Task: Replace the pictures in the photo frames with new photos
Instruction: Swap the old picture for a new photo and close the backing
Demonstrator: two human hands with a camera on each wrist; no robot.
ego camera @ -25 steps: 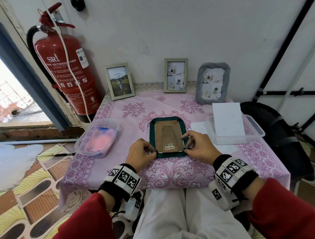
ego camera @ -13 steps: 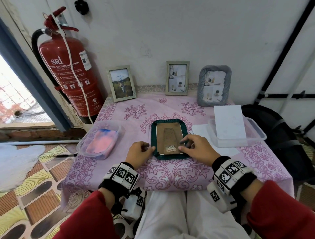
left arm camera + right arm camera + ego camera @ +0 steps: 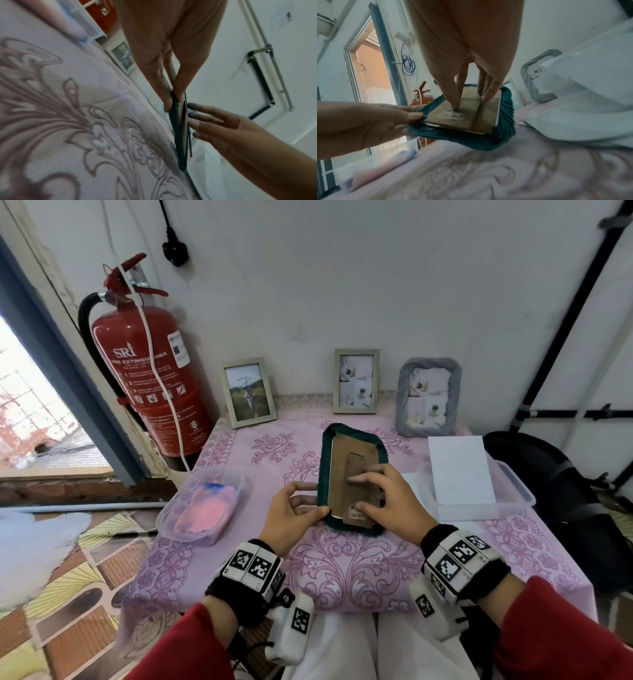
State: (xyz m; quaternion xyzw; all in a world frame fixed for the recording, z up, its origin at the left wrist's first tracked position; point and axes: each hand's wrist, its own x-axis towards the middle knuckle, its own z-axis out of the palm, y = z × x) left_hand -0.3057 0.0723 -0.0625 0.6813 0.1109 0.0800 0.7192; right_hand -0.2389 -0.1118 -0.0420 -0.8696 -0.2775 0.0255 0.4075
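A dark green pleated photo frame is held face down and tilted just above the pink tablecloth, its brown backing board facing up. My left hand pinches the frame's near left edge, thumb on top. My right hand lies on the backing with straight fingers, thumb by the small sticker. The left wrist view shows the left hand gripping the frame edge-on, with the right hand against the board. In the right wrist view the right hand presses the board.
Three framed pictures stand along the back wall: one at the left, one in the middle, a grey one. A clear tub with white sheets sits right; a tub with pink cloth left. A fire extinguisher stands beside the table.
The green frame lay flat on the cloth; now it is raised and tilted. My left hand has taken its left edge, and my right hand has slid onto the backing board.
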